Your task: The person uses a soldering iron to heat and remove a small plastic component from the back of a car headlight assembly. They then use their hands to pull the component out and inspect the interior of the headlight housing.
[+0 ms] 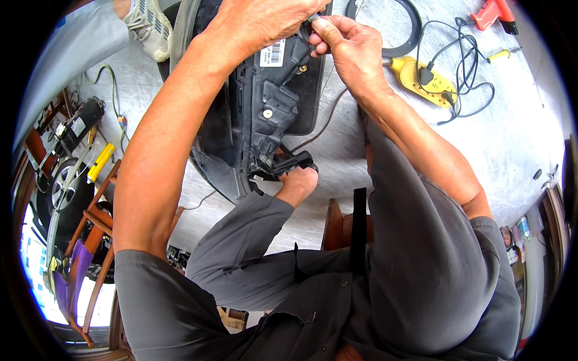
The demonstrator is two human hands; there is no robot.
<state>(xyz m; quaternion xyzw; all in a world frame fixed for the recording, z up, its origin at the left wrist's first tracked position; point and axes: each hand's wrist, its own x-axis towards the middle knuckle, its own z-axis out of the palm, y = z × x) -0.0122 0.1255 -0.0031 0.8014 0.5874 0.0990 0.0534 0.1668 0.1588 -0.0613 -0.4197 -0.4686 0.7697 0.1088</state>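
A large black plastic housing [274, 96], like a vehicle lamp assembly with a white barcode label, lies before me between my legs. My left hand [271, 19] is at its far end, fingers bent around a small silvery piece [315, 18] at the edge; what exactly it grips is partly hidden. My right hand [355, 51] pinches at that same small piece with thumb and forefinger, the other fingers curled. My foot [298, 180] is against the housing's near end, beside a black fitting.
Another person's shoe [150, 33] is at upper left. At right lie a black ring [409, 39], a yellow power strip [415, 81] with cords, a red tool [487, 15] and a yellow-handled tool [500, 55]. At left stand a wheel [57, 198] and wooden frame [99, 219].
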